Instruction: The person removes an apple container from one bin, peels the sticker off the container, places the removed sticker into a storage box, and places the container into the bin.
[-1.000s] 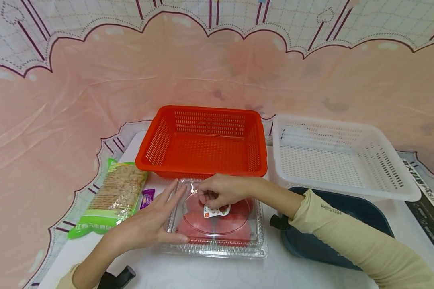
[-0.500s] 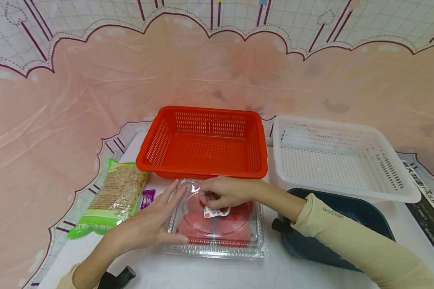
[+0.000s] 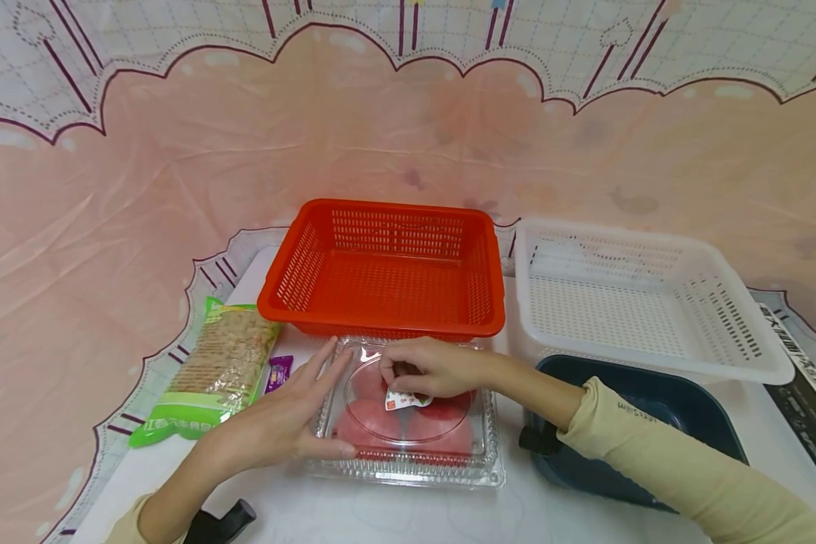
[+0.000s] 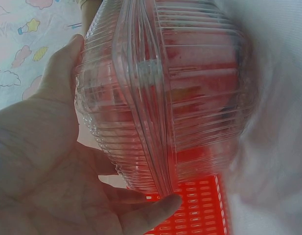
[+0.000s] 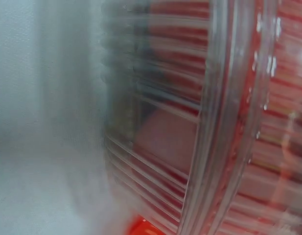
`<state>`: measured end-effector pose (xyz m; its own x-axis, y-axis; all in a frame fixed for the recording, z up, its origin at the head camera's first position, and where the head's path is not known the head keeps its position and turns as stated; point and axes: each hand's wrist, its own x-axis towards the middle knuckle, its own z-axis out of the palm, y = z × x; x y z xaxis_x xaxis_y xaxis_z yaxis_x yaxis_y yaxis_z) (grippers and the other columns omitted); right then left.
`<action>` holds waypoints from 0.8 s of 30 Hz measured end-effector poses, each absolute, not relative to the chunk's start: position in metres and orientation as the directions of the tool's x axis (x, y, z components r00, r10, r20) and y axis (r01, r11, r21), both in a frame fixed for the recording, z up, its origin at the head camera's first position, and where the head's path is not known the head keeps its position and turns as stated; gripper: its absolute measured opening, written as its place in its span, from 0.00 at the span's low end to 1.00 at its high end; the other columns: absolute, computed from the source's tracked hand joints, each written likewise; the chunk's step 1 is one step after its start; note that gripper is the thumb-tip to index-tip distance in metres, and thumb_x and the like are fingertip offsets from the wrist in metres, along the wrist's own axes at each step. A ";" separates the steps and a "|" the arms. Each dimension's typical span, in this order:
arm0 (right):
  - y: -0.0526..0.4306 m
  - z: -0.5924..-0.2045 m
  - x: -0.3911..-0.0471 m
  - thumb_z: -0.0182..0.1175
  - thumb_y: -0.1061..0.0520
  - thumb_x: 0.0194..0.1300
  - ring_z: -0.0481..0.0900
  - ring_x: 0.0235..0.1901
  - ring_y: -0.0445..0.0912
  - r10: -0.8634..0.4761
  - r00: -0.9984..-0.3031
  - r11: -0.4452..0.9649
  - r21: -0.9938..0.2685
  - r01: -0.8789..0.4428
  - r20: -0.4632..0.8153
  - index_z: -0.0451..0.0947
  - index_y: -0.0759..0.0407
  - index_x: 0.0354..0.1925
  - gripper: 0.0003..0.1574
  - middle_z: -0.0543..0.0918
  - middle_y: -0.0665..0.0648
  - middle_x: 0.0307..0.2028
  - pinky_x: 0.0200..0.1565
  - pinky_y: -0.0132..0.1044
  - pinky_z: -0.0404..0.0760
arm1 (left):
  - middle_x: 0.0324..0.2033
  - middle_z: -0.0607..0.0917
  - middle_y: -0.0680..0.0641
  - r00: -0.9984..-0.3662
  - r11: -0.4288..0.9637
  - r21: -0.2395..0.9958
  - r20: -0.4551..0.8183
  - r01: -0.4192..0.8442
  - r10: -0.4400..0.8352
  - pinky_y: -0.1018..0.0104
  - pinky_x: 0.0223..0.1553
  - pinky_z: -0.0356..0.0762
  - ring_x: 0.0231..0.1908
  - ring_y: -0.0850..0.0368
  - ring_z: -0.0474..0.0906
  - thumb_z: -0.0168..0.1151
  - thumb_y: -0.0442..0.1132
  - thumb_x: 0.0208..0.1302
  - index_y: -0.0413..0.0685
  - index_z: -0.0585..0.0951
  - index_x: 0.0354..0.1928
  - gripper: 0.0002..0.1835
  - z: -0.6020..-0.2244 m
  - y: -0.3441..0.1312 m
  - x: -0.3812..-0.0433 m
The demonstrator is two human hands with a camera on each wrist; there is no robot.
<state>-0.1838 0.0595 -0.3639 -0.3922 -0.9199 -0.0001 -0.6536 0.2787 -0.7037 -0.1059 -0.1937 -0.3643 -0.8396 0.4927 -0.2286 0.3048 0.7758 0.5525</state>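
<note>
A clear plastic clamshell box (image 3: 415, 474) with round pink-red things inside lies closed on the white table. My left hand (image 3: 282, 419) rests along its left side, fingers spread and thumb at the front left corner; the left wrist view shows the palm (image 4: 38, 147) beside the ribbed box wall (image 4: 199, 93). Over the lid, my right hand (image 3: 442, 368) pinches the upper edge of a small white label (image 3: 400, 400) with a red square. Its fingertips are partly hidden behind the hand. In the right wrist view only the blurred box (image 5: 165, 137) shows, not the hand.
Behind the box stands a red basket (image 3: 387, 291), with a white basket (image 3: 605, 310) to its right. A dark blue basin (image 3: 700, 423) sits under the right forearm. A green-ended food bag (image 3: 211, 370) and small purple packet (image 3: 279, 372) lie left; a black box (image 3: 805, 408) lies far right.
My right hand and forearm have shifted slightly right and toward me, still at the label. The left hand and the clamshell box stay in place.
</note>
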 end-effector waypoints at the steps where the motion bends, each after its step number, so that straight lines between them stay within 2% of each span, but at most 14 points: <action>1: 0.060 -0.364 -0.184 0.58 0.60 0.68 0.69 0.28 0.34 -0.919 -0.395 0.280 -0.714 -0.642 -0.005 0.71 0.54 0.36 0.05 0.74 0.48 0.30 0.32 0.24 0.74 | 0.78 0.39 0.43 -0.840 0.776 0.553 -0.228 0.304 0.492 0.37 0.53 0.77 0.74 0.32 0.49 0.68 0.71 0.43 0.61 0.44 0.78 0.64 -0.364 -0.194 -0.106; 7: 0.061 -0.363 -0.188 0.57 0.62 0.67 0.69 0.27 0.35 -0.920 -0.392 0.269 -0.758 -0.593 -0.020 0.72 0.57 0.39 0.03 0.74 0.49 0.27 0.31 0.25 0.73 | 0.78 0.39 0.43 -0.840 0.778 0.544 -0.221 0.315 0.495 0.36 0.54 0.76 0.74 0.32 0.49 0.68 0.71 0.44 0.61 0.43 0.78 0.64 -0.363 -0.194 -0.106; 14: 0.058 -0.363 -0.191 0.57 0.61 0.67 0.71 0.25 0.34 -0.914 -0.403 0.302 -0.745 -0.594 -0.049 0.76 0.57 0.42 0.05 0.76 0.49 0.26 0.30 0.25 0.76 | 0.77 0.40 0.41 -0.840 0.777 0.535 -0.207 0.332 0.502 0.36 0.53 0.76 0.73 0.31 0.50 0.67 0.72 0.45 0.60 0.43 0.78 0.64 -0.363 -0.195 -0.105; 24: 0.057 -0.362 -0.190 0.57 0.64 0.66 0.73 0.24 0.33 -0.914 -0.405 0.288 -0.756 -0.588 -0.034 0.79 0.57 0.37 0.05 0.78 0.51 0.29 0.28 0.27 0.81 | 0.78 0.39 0.43 -0.840 0.775 0.552 -0.226 0.307 0.494 0.37 0.52 0.78 0.73 0.32 0.50 0.68 0.71 0.44 0.63 0.42 0.77 0.64 -0.365 -0.194 -0.106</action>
